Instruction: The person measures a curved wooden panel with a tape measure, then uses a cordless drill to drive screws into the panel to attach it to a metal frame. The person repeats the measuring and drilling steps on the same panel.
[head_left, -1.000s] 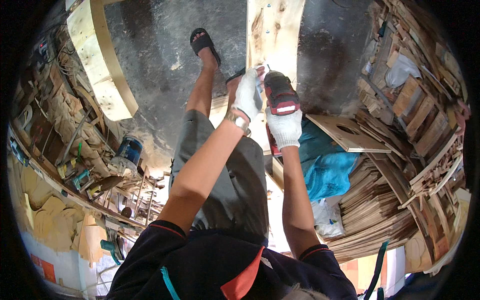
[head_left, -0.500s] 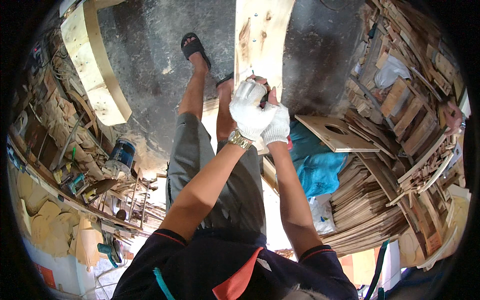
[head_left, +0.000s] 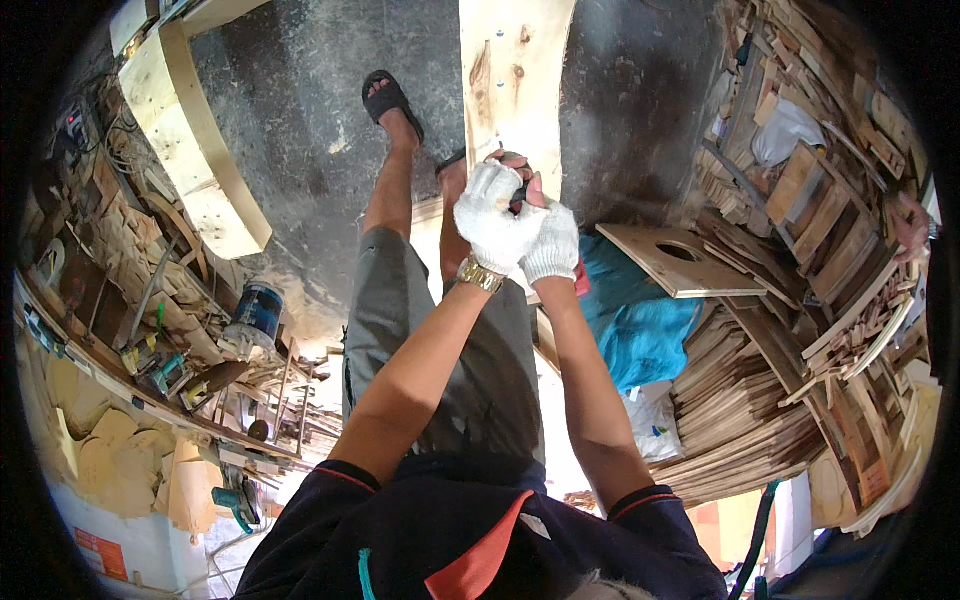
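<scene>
My left hand (head_left: 488, 208) and my right hand (head_left: 551, 240) are close together over the near end of a pale wooden board (head_left: 512, 95). Both wear white knit gloves with some fingertips bare. Their fingers curl closed around a small dark object (head_left: 518, 196), mostly hidden by the gloves, so its kind does not show. The board has knots and a few small blue marks and stretches away from me. A gold-coloured watch (head_left: 483, 275) is on my left wrist.
A curved wooden piece (head_left: 200, 150) stands at the left. Further left are a blue bucket (head_left: 258, 308) and offcuts. On the right lie a board with a round hole (head_left: 680, 262), a turquoise cloth bag (head_left: 640, 330) and stacked wood strips (head_left: 745, 400). Another person's hand (head_left: 910, 228) shows at far right.
My hands and the near end of the board have shifted slightly left in view. The hands stay closed together around the dark object.
</scene>
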